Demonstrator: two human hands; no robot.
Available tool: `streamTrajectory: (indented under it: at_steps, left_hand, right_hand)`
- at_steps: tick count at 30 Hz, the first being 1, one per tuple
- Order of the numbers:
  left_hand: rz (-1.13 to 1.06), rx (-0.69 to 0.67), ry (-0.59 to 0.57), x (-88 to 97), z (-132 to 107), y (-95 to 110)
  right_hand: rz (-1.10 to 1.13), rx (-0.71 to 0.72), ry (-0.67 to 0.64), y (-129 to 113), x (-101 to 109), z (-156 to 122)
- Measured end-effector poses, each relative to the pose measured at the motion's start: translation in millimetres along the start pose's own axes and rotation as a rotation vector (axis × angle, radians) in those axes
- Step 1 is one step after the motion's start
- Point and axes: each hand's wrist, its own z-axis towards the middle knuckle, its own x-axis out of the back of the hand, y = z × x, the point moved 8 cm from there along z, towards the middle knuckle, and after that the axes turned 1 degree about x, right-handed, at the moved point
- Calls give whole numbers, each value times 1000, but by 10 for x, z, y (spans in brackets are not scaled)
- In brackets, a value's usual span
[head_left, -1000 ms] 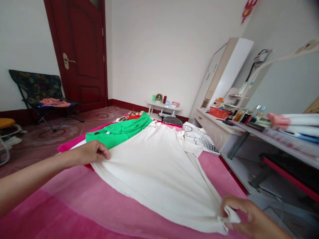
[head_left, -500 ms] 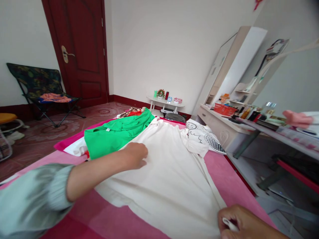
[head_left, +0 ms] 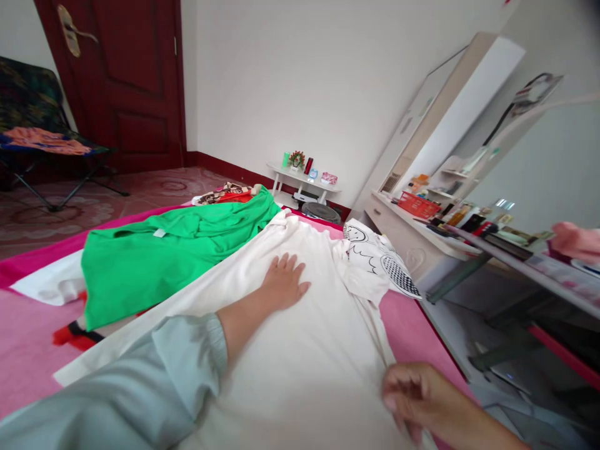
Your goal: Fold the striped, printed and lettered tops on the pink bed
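Note:
A white shirt (head_left: 319, 350) lies spread over the pink bed cover, wide at my end and narrowing towards the far side. My left hand (head_left: 284, 282) rests flat on its upper middle, fingers spread. At the lower right, my right hand (head_left: 410, 397) is closed with fingers and thumb on the shirt's side edge; the exact pinch is partly hidden by the fingers. Left of the white shirt lies a green garment (head_left: 159, 259) with a small white tag. A white garment with black line drawings (head_left: 375, 256) touches the shirt's far right side.
The pink bed cover (head_left: 422, 325) drops off at the right beside a dressing table (head_left: 398, 215) holding a red basket (head_left: 419, 205) and several bottles. A low white stand (head_left: 300, 177) is by the far wall. At the left are a folding chair (head_left: 32, 106) and a dark red door (head_left: 140, 81).
My left hand has moved forward and right over the white shirt, its fingers now spreading flat. My right hand has shifted slightly up and left along the edge. The view has turned and tilted.

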Motion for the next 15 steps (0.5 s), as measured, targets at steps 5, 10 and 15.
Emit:
streamTrajectory:
  at_steps: [5, 10, 15]
  left_hand:
    - [4, 0, -1, 17, 0, 17]
    - [1, -7, 11, 8, -1, -1]
    - [-5, -14, 18, -12, -4, 2]
  right_hand:
    - [-564, 138, 637, -613, 727, 665]
    - [-1032, 141, 710, -910, 869, 1182]
    - [-797, -29, 915, -771, 1826, 1137]
